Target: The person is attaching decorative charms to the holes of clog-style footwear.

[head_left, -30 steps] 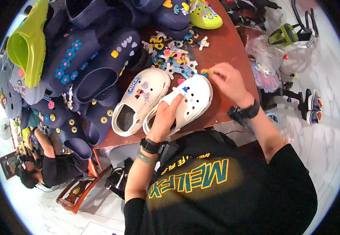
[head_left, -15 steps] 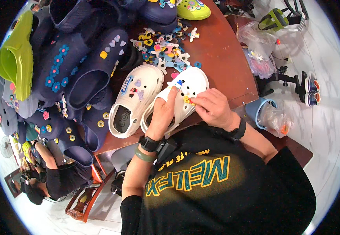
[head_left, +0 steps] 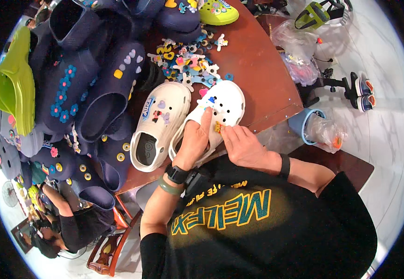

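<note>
My left hand (head_left: 194, 142) grips a white clog (head_left: 233, 100) at its opening, thumb stretched over the upper. At the clog's near right side, the fingertips of my right hand (head_left: 253, 146) are drawn together beside a small yellow charm (head_left: 218, 127). Whether they pinch it or only touch it is hard to see. Blue and pink charms sit on the same clog, and several of its holes are bare. Left of it stands the matching white clog (head_left: 176, 100), bearing a blue lettered charm, a purple heart and small figures. Beyond both lies a pile of loose charms (head_left: 188, 60).
Dark blue clogs (head_left: 104, 109) with charms are heaped on the left, a lime green clog (head_left: 18, 88) among them. Another green clog (head_left: 218, 11) stands at the table's (head_left: 253, 60) far side. A blue bin (head_left: 299, 125) is at right. Another person (head_left: 78, 214) works at lower left.
My right hand has come lower and slightly left, its fingers now at the clog's side, so the yellow charm shows more. My left hand keeps its hold. The whole view has shifted slightly.
</note>
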{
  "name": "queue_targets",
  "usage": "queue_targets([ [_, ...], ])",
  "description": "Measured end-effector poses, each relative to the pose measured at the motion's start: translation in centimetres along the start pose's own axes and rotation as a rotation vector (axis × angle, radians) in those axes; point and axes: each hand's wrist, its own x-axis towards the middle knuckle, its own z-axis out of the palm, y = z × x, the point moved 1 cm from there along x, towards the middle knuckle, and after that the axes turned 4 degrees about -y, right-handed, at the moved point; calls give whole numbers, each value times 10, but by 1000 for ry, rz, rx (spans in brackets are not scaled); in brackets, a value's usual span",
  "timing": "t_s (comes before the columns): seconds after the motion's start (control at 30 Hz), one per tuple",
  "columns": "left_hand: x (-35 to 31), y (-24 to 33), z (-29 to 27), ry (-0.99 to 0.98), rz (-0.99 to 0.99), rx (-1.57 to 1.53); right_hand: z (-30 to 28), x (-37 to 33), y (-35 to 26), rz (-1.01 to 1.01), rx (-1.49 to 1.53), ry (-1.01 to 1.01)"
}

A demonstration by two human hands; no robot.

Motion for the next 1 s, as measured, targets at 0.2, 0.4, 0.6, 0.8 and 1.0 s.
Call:
queue_targets([
  [0.2,-3,-9,-2,-31,-73,82,-4,15,-5,-64,-69,-209],
  [0.4,-13,-7,-12,-195,-54,173,-3,12,21,0,326,-90],
  [0.6,-12,-3,-6,-167,-178,-68,-4,5,51,103,779,-103],
  [0.8,-12,7,-2,-88,-365,241,-2,8,61,63,868,-138],
  [1.0,-13,-3,1,-4,-194,473,4,9,65,-44,765,-133],
])
